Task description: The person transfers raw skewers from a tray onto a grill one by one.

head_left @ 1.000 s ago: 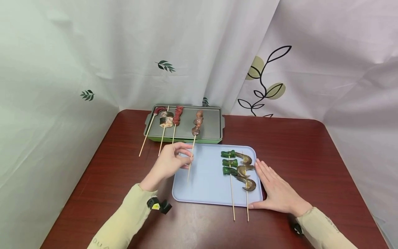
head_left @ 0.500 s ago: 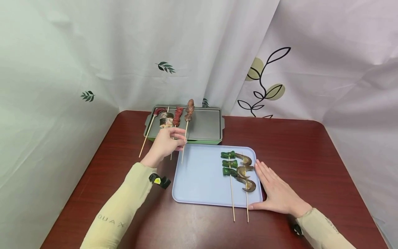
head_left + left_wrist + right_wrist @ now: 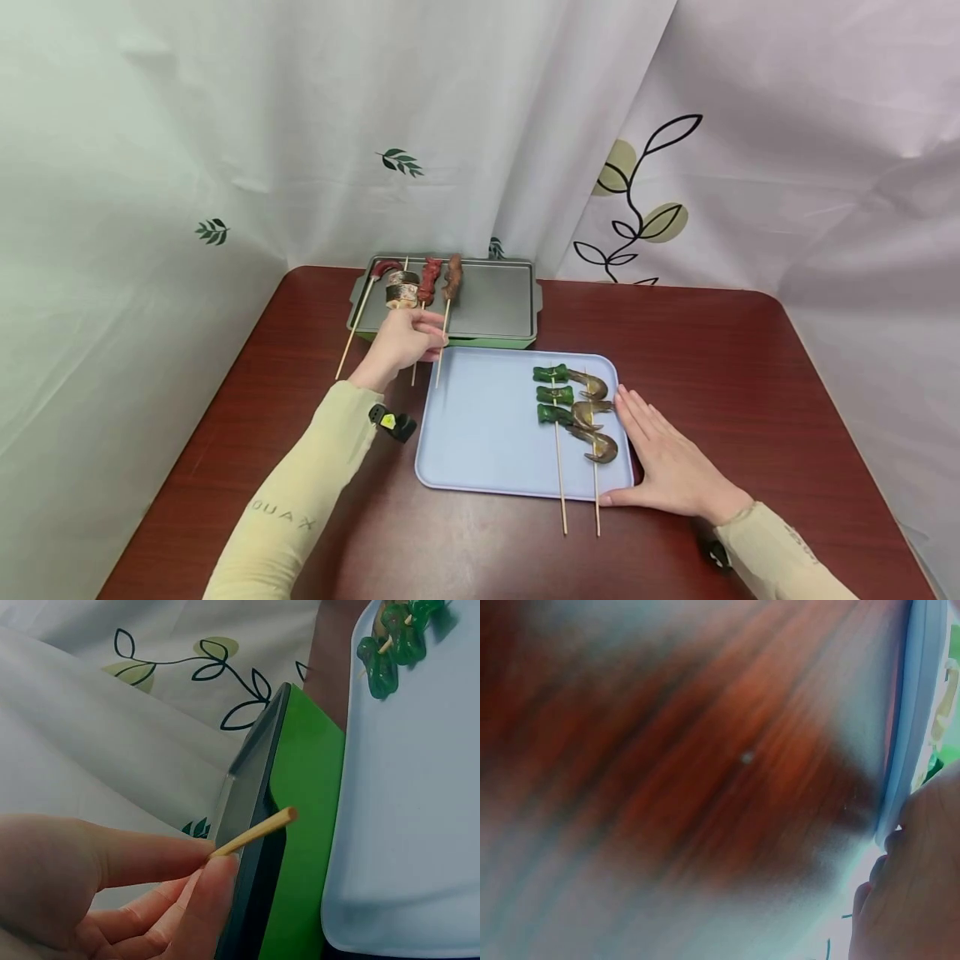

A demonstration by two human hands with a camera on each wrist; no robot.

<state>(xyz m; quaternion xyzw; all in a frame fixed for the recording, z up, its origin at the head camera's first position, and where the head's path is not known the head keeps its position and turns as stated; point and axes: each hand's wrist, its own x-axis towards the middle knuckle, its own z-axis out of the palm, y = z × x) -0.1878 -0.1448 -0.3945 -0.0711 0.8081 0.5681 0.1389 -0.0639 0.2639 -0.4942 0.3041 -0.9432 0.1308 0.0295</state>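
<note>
My left hand [image 3: 405, 337] pinches the stick of a brown meat skewer [image 3: 452, 279] between thumb and fingers. The skewer's meat end lies over the grey grill plate [image 3: 498, 296], just right of a red meat skewer [image 3: 429, 282]. In the left wrist view the stick's blunt end [image 3: 281, 817] pokes out past the fingertips. My right hand [image 3: 667, 462] rests with straight fingers against the right edge of the light blue tray [image 3: 480, 450]. On that tray lie a green pepper skewer [image 3: 553, 394] and a shrimp skewer [image 3: 596, 414], sticks pointing towards me.
Farther left on the grill are a dark red curved skewer [image 3: 386, 267] and a skewer of pale, dark-rimmed rounds [image 3: 402, 289]; their sticks overhang the front. The grill has a green base [image 3: 307, 802]. A brown table [image 3: 697, 333] carries everything, with a white curtain [image 3: 337, 125] behind.
My left hand has carried the brown meat skewer left and away from me, from over the tray's edge to beside the red skewer, then lowered its meat end. The right hand has stayed put.
</note>
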